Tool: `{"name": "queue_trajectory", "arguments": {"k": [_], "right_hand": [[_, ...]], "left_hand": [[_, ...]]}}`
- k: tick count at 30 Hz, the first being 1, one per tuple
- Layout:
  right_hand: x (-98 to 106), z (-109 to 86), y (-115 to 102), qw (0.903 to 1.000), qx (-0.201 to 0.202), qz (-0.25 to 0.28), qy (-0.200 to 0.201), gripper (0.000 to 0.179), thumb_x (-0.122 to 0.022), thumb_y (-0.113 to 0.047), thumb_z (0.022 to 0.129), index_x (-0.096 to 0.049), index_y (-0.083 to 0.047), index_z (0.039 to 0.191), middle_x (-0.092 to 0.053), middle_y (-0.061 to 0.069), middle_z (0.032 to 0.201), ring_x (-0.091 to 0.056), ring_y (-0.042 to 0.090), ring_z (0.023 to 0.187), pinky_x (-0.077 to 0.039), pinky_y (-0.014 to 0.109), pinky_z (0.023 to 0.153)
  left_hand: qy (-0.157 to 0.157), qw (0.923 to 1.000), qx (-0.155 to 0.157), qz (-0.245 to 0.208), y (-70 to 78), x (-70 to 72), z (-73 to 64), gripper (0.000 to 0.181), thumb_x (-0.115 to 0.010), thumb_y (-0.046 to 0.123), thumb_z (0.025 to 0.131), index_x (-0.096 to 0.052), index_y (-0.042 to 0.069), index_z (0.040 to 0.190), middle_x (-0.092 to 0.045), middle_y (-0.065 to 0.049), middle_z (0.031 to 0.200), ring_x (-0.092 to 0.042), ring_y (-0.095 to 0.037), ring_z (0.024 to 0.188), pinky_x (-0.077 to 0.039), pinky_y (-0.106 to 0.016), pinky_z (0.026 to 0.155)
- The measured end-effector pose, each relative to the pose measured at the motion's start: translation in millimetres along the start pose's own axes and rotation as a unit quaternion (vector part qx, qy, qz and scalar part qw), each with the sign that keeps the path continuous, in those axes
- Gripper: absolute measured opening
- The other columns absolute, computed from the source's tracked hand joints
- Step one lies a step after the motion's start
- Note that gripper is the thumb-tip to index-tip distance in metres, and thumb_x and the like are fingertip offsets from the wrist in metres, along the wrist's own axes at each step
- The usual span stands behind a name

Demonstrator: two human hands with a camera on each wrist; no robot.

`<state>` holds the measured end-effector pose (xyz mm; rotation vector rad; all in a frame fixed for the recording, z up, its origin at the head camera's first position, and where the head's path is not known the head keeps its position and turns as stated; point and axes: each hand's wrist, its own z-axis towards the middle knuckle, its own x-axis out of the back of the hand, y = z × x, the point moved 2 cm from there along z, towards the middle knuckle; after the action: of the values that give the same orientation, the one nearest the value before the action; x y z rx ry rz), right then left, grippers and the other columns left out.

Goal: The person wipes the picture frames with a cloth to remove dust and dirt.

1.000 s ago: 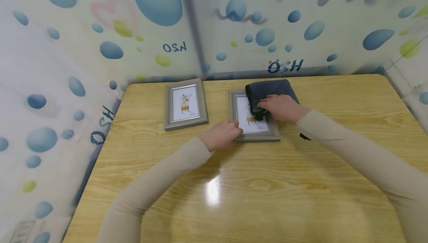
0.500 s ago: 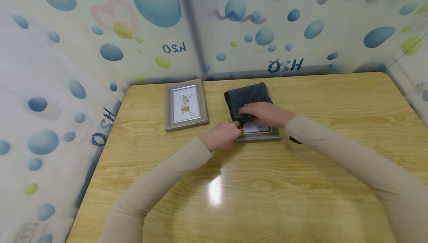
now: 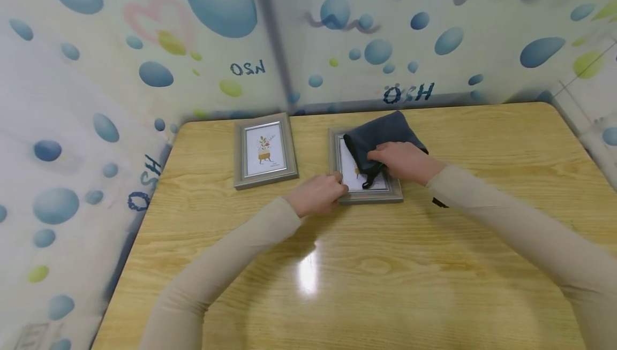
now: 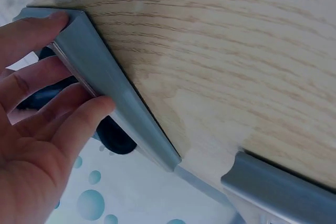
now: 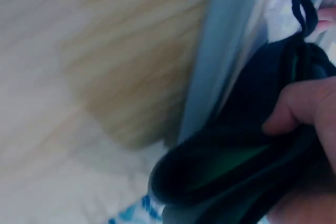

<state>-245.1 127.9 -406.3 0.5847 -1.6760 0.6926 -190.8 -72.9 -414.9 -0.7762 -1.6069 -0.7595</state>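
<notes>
A grey picture frame (image 3: 373, 197) with a potted-plant print lies flat on the wooden table. My left hand (image 3: 317, 196) grips its near left corner; in the left wrist view, the fingertips (image 4: 105, 106) lie against the frame's moulding (image 4: 100, 72). My right hand (image 3: 407, 161) holds a folded dark blue cloth (image 3: 383, 131) over the frame's upper right part, hiding much of the print. In the right wrist view the thumb (image 5: 294, 108) presses on the cloth's folds (image 5: 257, 87), and a small hanging loop (image 5: 304, 14) sticks out at one end.
A second, matching picture frame (image 3: 266, 180) lies to the left, near the table's back edge. The wooden table (image 3: 376, 275) meets a wall (image 3: 308, 29) printed with blue drops behind it and another on the left.
My right hand slid the cloth left across the frame, then back to the right, uncovering the left part of the print. The left hand stayed at the corner.
</notes>
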Motion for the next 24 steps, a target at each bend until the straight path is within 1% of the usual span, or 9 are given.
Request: {"name": "queue_trajectory", "arguments": {"k": [2,4,8,10,11,13,18,21,24], "right_hand": [[-2,8.4,-7,0.9994,0.0,0.031,0.015,0.036,-0.06,0.009,0.089,-0.062,-0.005,0.123,-0.063,0.016,0.118,-0.06,0.035,0.105,-0.05,0.047,0.083],[-4,16.3,-13,0.997,0.012,0.069,0.032,0.035,-0.058,0.007,0.091,-0.06,-0.004,0.125,-0.062,0.016,0.119,-0.059,0.034,0.107,-0.048,0.048,0.088],[-8,25.6,-24,0.9862,0.068,0.135,0.066,0.034,-0.058,0.007,0.091,-0.061,-0.003,0.124,-0.062,0.015,0.12,-0.059,0.033,0.108,-0.046,0.048,0.092],[-9,25.3,-26,0.9822,0.092,0.144,0.078,0.035,-0.059,0.008,0.089,-0.061,-0.002,0.123,-0.062,0.015,0.12,-0.059,0.033,0.109,-0.046,0.048,0.092],[-9,24.0,-26,0.9823,0.097,0.138,0.081,0.035,-0.059,0.008,0.089,-0.062,-0.002,0.122,-0.062,0.015,0.12,-0.059,0.033,0.109,-0.046,0.048,0.092],[-9,19.0,-26,0.9861,0.096,0.114,0.073,0.038,-0.06,0.009,0.088,-0.062,-0.003,0.124,-0.061,0.016,0.123,-0.057,0.033,0.113,-0.046,0.047,0.092],[-7,-0.6,-19,0.9971,0.07,0.026,0.01,0.046,-0.061,0.012,0.087,-0.059,-0.004,0.129,-0.057,0.015,0.13,-0.05,0.034,0.122,-0.047,0.047,0.092],[-2,-11.6,-13,0.9985,0.048,-0.022,-0.012,0.044,-0.061,0.013,0.087,-0.06,-0.004,0.128,-0.059,0.014,0.128,-0.05,0.035,0.122,-0.046,0.047,0.093],[3,-19.5,-8,0.9981,0.026,-0.051,-0.023,0.041,-0.061,0.012,0.087,-0.062,-0.004,0.125,-0.06,0.014,0.126,-0.051,0.036,0.12,-0.045,0.047,0.094]], "left_hand": [[-0.002,1.0,-0.001,0.0,-1.0,-0.1,-0.9,0.017,-0.069,0.007,0.085,-0.07,0.005,0.102,-0.059,-0.011,0.095,-0.062,-0.021,0.077,-0.053,-0.031,0.066],[-0.007,1.0,-0.004,0.0,-1.7,-0.1,-1.3,0.018,-0.068,0.008,0.087,-0.07,0.006,0.105,-0.06,-0.012,0.097,-0.063,-0.022,0.078,-0.053,-0.032,0.067],[-0.016,0.9998,-0.009,-0.006,-2.2,1.2,-2.1,0.018,-0.067,0.009,0.089,-0.07,0.007,0.107,-0.06,-0.013,0.1,-0.064,-0.023,0.079,-0.054,-0.034,0.069],[-0.017,0.9998,-0.008,-0.01,-2.1,1.5,-2.2,0.018,-0.067,0.009,0.089,-0.069,0.007,0.107,-0.061,-0.013,0.1,-0.065,-0.024,0.078,-0.054,-0.034,0.068],[-0.017,0.9998,-0.007,-0.011,-2.0,1.2,-2.0,0.017,-0.068,0.009,0.089,-0.069,0.007,0.106,-0.061,-0.013,0.1,-0.065,-0.024,0.078,-0.054,-0.034,0.068],[-0.018,0.9998,-0.006,-0.01,-1.8,0.7,-1.4,0.017,-0.068,0.01,0.089,-0.069,0.007,0.106,-0.06,-0.013,0.1,-0.065,-0.024,0.077,-0.054,-0.034,0.067],[-0.009,0.9998,-0.004,-0.019,-2.8,-1.2,1.7,0.017,-0.069,0.008,0.087,-0.07,0.006,0.104,-0.06,-0.012,0.097,-0.063,-0.023,0.079,-0.053,-0.033,0.068],[-0.004,0.9997,0.0,-0.022,-4.2,-2.8,2.0,0.016,-0.07,0.008,0.085,-0.07,0.006,0.101,-0.06,-0.01,0.094,-0.062,-0.022,0.078,-0.052,-0.033,0.068],[-0.007,0.9998,-0.001,-0.019,-4.3,-2.6,2.1,0.017,-0.07,0.009,0.085,-0.07,0.006,0.101,-0.059,-0.01,0.093,-0.061,-0.022,0.077,-0.052,-0.033,0.068]]}}
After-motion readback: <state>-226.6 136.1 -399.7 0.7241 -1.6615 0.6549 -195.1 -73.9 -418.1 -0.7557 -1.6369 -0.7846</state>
